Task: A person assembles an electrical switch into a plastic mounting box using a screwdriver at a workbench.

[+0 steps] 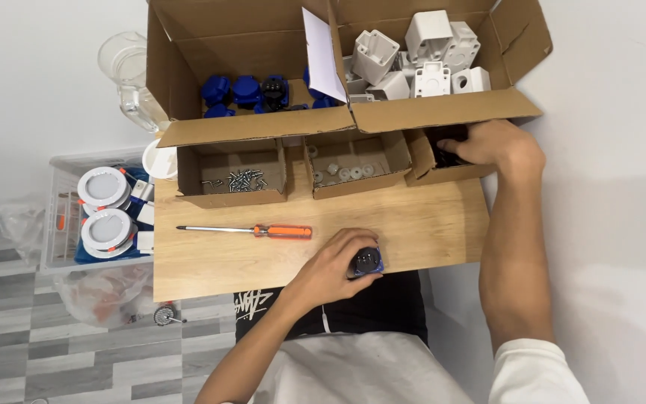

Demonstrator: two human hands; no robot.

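Observation:
My left hand [334, 262] rests on the near edge of the wooden board [420, 224], fingers closed around a small black and blue socket part [366, 262]. My right hand [499, 146] reaches into the rightmost small cardboard box [422, 161], touching dark parts [446, 138] inside; whether it grips one is hidden. An orange-handled screwdriver [252, 230] lies on the board left of my left hand.
Two more small boxes hold screws [242, 178] and white pieces [345, 172]. A big carton [443, 112] behind holds blue parts [244, 91] and white housings [420, 52]. A clear jug [130, 75] and a bin of round lamps [102, 213] stand left.

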